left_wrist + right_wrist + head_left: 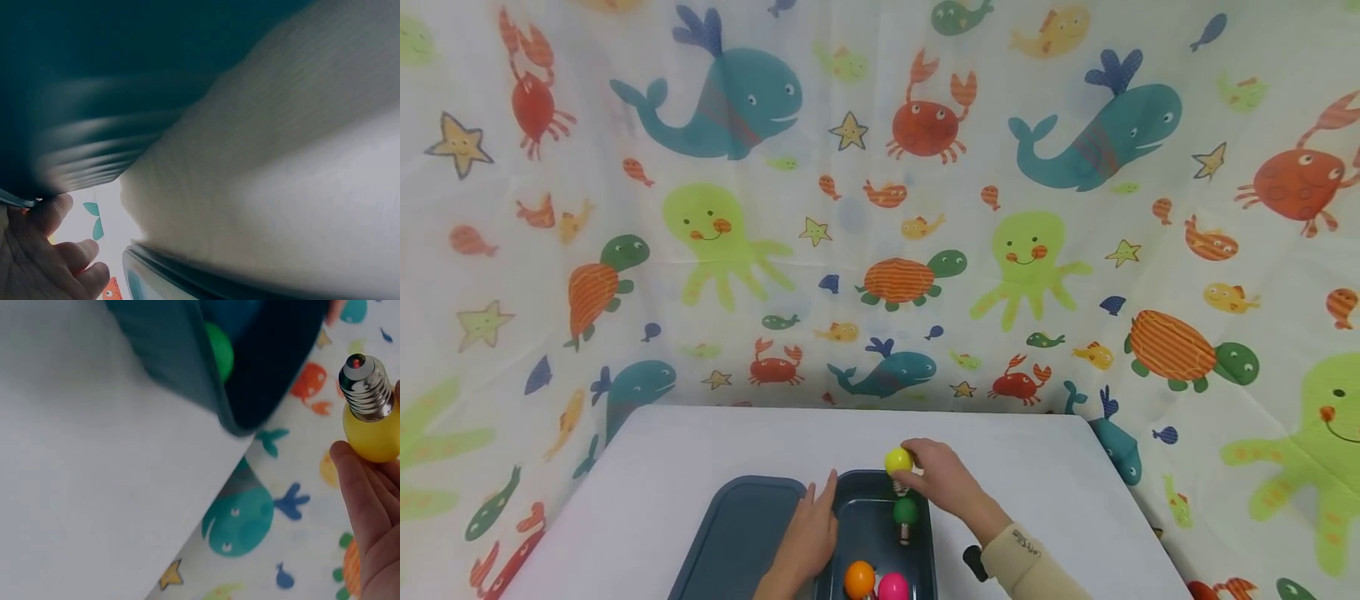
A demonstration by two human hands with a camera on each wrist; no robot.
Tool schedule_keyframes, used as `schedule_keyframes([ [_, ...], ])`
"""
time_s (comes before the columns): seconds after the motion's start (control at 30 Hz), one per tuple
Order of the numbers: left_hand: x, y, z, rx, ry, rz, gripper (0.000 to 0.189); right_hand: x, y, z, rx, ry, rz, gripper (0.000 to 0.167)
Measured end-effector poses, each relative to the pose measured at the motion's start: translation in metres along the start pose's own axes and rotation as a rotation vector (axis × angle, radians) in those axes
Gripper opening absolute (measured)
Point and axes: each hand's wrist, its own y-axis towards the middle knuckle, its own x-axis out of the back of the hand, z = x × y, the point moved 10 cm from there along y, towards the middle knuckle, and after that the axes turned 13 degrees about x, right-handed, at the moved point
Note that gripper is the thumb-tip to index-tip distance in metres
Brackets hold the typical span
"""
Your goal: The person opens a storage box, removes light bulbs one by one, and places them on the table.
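Note:
Over the far right part of a dark blue-green box (880,485), my right hand (943,477) pinches a yellow light bulb (898,461) between thumb and fingers. In the right wrist view, the yellow bulb (374,434) shows its silver screw base pointing up in the picture. A green bulb (906,511) lies inside the box below it. Nearer me in the box are an orange bulb (859,578) and a pink bulb (893,587). My left hand (811,533) rests against the box's left side, fingers extended; in the left wrist view its fingers (53,212) touch the rim.
A dark blue-grey flat lid (741,525) lies on the white table (1015,467) left of the box. A small black object (974,563) is beside the right sleeve (1030,562). A curtain (880,208) printed with sea animals hangs behind and at the sides.

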Motion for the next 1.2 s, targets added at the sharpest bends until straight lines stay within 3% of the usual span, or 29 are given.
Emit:
schedule_keyframes([
  [0.13,0.002,0.000,0.000,-0.015,-0.007,-0.001,0.057,0.026,-0.013,-0.025,-0.090,-0.007,-0.110,0.036],
  [0.23,0.003,0.000,-0.001,-0.021,-0.011,-0.005,0.057,0.036,-0.026,-0.046,-0.173,-0.019,-0.137,0.036],
  [0.37,0.004,0.000,-0.001,-0.030,-0.003,-0.015,0.057,0.029,-0.042,-0.068,-0.238,-0.033,-0.077,0.036],
  [0.63,0.004,0.003,0.001,-0.020,0.007,-0.015,0.058,-0.006,-0.064,-0.091,-0.257,-0.031,0.082,0.028],
  [0.8,0.004,0.006,0.001,-0.011,0.004,-0.005,0.058,-0.019,-0.071,-0.094,-0.250,-0.029,0.122,0.024],
  [1.2,0.005,0.007,-0.001,-0.014,0.000,-0.001,0.058,-0.024,-0.079,-0.088,-0.240,-0.051,0.164,0.023],
])
